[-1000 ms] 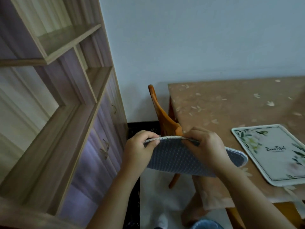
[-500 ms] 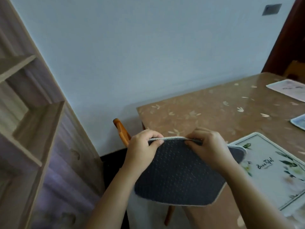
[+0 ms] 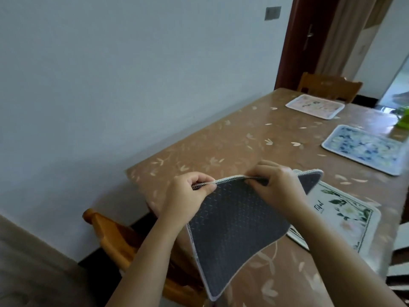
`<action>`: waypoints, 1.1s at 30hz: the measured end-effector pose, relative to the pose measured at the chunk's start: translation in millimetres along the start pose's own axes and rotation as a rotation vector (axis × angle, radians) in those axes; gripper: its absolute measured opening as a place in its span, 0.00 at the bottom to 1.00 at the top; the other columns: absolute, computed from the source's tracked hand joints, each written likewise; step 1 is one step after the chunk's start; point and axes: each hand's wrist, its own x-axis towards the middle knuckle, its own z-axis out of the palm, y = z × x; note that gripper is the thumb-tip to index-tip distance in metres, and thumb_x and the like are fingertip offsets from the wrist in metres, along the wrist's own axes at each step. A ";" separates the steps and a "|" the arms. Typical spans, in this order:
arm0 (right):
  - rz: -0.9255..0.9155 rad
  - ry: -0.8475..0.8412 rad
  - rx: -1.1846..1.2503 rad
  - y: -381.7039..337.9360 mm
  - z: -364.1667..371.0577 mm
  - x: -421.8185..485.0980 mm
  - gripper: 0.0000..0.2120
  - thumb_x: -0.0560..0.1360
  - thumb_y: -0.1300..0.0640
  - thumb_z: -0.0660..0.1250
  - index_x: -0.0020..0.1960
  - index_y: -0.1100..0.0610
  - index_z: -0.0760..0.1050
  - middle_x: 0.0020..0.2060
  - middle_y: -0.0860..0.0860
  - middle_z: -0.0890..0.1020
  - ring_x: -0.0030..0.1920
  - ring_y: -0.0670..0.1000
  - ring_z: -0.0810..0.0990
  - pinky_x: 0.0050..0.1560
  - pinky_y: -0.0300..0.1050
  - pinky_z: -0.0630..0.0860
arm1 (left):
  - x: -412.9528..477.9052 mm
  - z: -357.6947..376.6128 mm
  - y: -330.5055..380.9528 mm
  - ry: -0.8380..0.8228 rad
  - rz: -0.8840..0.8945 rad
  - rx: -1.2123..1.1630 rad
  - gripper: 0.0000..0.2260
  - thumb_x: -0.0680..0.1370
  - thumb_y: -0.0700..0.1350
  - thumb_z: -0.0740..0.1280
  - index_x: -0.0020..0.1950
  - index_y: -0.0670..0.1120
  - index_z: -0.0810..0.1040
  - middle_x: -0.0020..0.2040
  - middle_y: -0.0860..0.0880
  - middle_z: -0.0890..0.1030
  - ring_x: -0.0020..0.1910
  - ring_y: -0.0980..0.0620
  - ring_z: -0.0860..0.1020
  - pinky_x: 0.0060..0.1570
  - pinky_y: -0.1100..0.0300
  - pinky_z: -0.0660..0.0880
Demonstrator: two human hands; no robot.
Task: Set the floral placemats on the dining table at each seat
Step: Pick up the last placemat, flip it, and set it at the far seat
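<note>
The person's left hand point(image 3: 188, 196) and right hand point(image 3: 276, 189) are both pinching shut on the top hem of a dark grey dotted-backed placemat point(image 3: 232, 231) hanging over the brown leaf-patterned table's point(image 3: 221, 147) near corner, risking landing it face-down or overlapping the white floral mat point(image 3: 345, 216)

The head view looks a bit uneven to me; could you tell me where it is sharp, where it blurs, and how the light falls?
Head view: the held placemat and both hands, left and right, are fairly sharp; the pink placemat and chair at the far end look soft; the right edge smears; daylight flares in the doorway; the table shows a dull sheen; wide-angle tilt bends the wall line.
</note>
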 end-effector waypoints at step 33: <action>0.549 0.000 -0.026 80.3 222.4 27.4 0.07 0.65 0.68 0.73 0.42 0.60 0.82 0.44 0.58 0.84 0.45 0.59 0.82 0.48 0.47 0.77 | 99.6 22.9 -202.2 -0.539 -0.042 -0.020 0.02 0.73 0.43 0.70 0.44 0.47 0.81 0.39 0.54 0.80 0.40 0.62 0.77 0.38 0.74 0.71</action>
